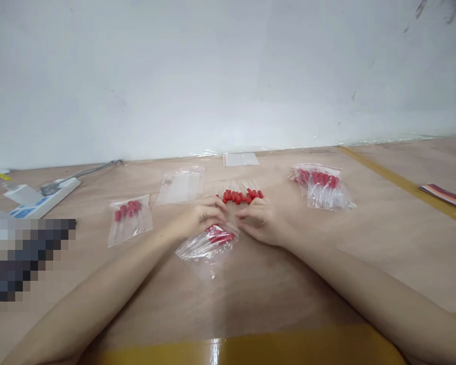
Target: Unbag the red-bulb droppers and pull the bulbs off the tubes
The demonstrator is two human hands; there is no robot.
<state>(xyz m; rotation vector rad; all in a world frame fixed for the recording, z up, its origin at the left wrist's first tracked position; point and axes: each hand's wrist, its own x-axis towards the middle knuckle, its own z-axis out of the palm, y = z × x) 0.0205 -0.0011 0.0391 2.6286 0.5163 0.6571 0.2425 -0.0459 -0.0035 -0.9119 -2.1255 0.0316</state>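
In front of me a clear zip bag (207, 248) of droppers lies tilted, the red rubber bulbs showing near its upper edge. My left hand (202, 217) is closed at that edge, its fingers bent and pinching the plastic. At the bag's right corner is my right hand (263, 221), fingers curled and a small gap between thumb and forefinger. Whether the thumb touches the bag I cannot tell. Just beyond both hands lies a row of loose droppers (237, 196), red bulbs toward me and clear tubes pointing away.
A filled bag of droppers (129, 218) lies left, and more filled bags (325, 187) overlap at right. Flat zip bags (180, 186) and another pale bag (241, 159) lie farther back. A power strip (47, 200) with its cable sits far left; a striped packet (446, 196) lies far right.
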